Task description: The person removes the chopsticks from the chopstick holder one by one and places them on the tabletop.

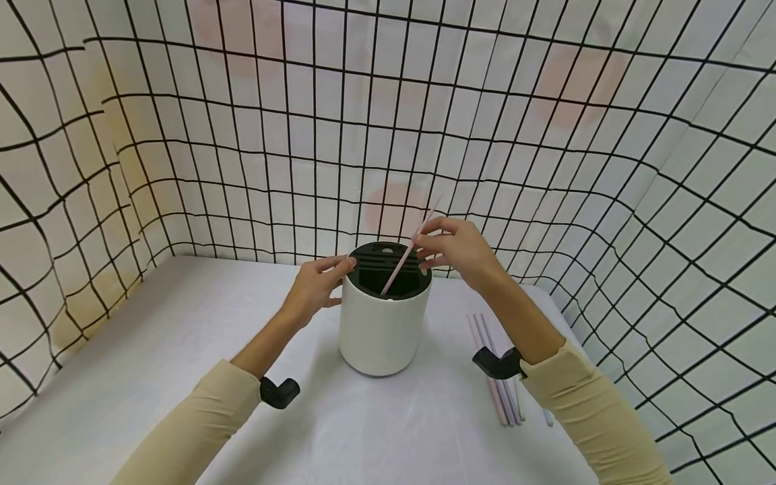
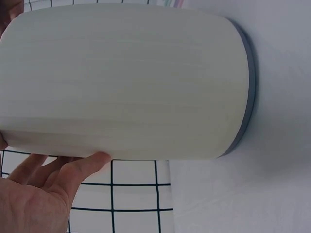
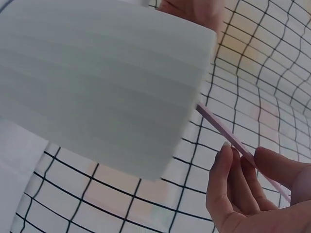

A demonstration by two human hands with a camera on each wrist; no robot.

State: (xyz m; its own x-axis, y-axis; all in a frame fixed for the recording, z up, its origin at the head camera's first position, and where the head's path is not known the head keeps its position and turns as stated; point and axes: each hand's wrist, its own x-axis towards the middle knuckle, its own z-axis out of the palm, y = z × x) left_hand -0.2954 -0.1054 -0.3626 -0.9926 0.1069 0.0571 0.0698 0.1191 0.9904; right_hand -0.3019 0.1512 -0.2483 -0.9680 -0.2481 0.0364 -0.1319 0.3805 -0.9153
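A white round utensil holder (image 1: 383, 337) with a black slotted top (image 1: 371, 259) stands upright on the table. My left hand (image 1: 316, 283) holds its left side near the rim, fingertips (image 2: 99, 158) against the white wall. Between thumb and fingers, my right hand (image 1: 457, 250) pinches a slim pink chopstick (image 1: 400, 268) above the holder's right rim. The chopstick slants, its thinner end up and right, its lower end within the large front opening of the black top. In the right wrist view, the holder's wall (image 3: 102, 82) hides that lower end.
Several pastel chopsticks (image 1: 503, 401) lie on the white table (image 1: 376, 438) at the right, partly under my right forearm. A light blue one (image 1: 548, 417) lies apart beside them. Black wire grid (image 1: 315, 162) closes in the back and both sides.
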